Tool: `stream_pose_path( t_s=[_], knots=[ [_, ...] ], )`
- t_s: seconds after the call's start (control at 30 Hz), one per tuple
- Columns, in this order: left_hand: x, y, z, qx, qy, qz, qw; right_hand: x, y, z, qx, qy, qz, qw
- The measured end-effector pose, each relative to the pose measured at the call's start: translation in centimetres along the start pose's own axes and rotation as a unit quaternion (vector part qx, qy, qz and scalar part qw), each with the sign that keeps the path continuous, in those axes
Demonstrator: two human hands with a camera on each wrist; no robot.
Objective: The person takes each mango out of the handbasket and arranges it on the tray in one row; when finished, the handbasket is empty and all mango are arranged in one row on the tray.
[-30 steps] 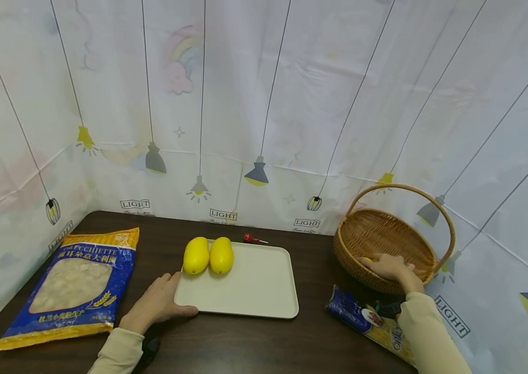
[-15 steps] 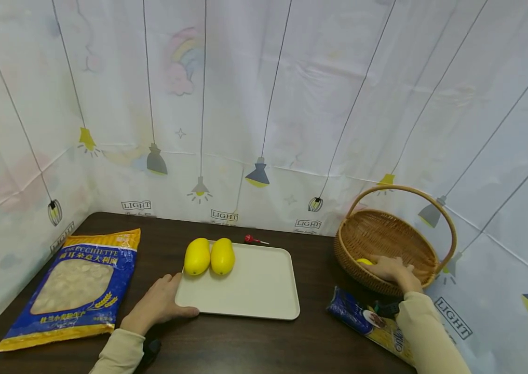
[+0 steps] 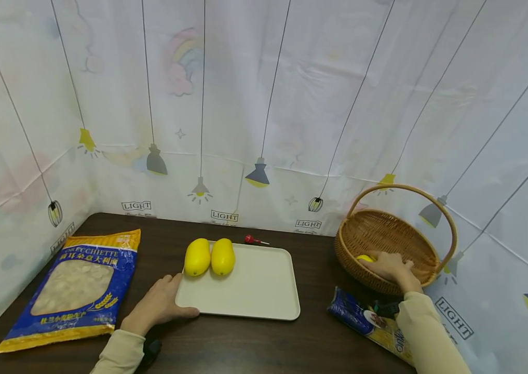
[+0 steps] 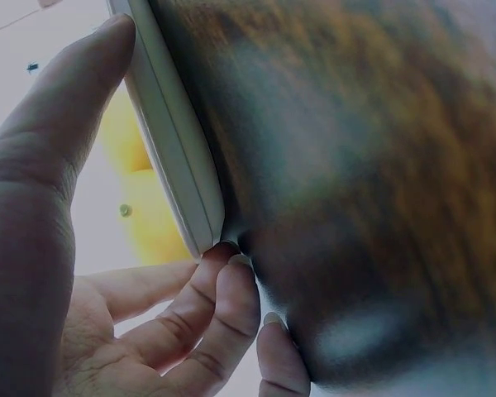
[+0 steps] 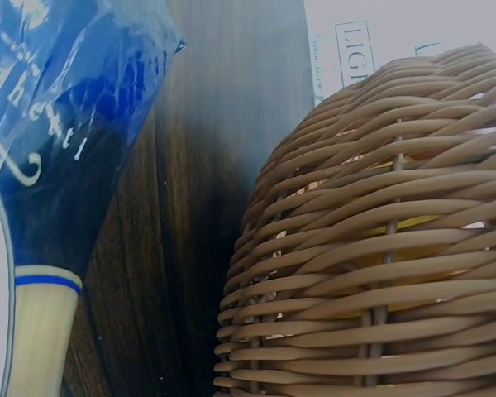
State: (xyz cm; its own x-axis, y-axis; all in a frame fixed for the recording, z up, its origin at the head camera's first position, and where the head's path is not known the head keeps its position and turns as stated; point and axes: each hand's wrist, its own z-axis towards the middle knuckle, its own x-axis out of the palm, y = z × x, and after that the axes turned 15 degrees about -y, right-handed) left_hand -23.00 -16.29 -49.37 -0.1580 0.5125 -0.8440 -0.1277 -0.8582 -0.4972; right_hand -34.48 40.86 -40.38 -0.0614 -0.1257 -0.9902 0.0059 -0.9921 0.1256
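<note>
Inside the basket [image 3: 380, 228], resting the right hand [image 3: 391, 266] against a yellow fruit [image 3: 365, 258], ideally cupping it fully before clearing the rim; bracing the tray [image 3: 259, 283] with the left hand [image 3: 158, 302], spreading thumb and fingers wide. Showing the fruit by the near-left wall, partly under the right fingers, leaving grip or mere touch impossible to tell.

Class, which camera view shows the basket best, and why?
The head view, showing the basket nearly whole, handle included. The right wrist view shows only its woven side, cropped; the left wrist view, none.
</note>
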Motion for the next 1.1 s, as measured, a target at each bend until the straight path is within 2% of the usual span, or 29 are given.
stream_pose_path(
  t_s=[0.33,0.57,0.7,0.83,1.1],
  knots=[
    [0.0,0.0,-0.1,0.000,0.000,-0.002,1.0000,-0.7,0.8,-0.2,-0.007,-0.048,0.023,0.9986],
    [-0.1,-0.2,-0.1,-0.002,0.002,-0.002,1.0000,-1.5,1.3,-0.1,-0.019,-0.084,0.019,0.9961],
    [-0.1,-0.1,-0.2,0.006,-0.008,-0.003,0.9999,-2.1,1.6,0.0,-0.028,-0.106,0.023,0.9937],
    [0.1,0.0,-0.3,0.014,-0.021,-0.007,0.9997,-2.5,2.3,-0.1,-0.038,-0.128,0.032,0.9906],
    [0.0,-0.2,-0.4,0.011,-0.017,-0.008,0.9998,-3.5,4.0,-1.1,-0.056,-0.161,0.039,0.9846]
  ],
)
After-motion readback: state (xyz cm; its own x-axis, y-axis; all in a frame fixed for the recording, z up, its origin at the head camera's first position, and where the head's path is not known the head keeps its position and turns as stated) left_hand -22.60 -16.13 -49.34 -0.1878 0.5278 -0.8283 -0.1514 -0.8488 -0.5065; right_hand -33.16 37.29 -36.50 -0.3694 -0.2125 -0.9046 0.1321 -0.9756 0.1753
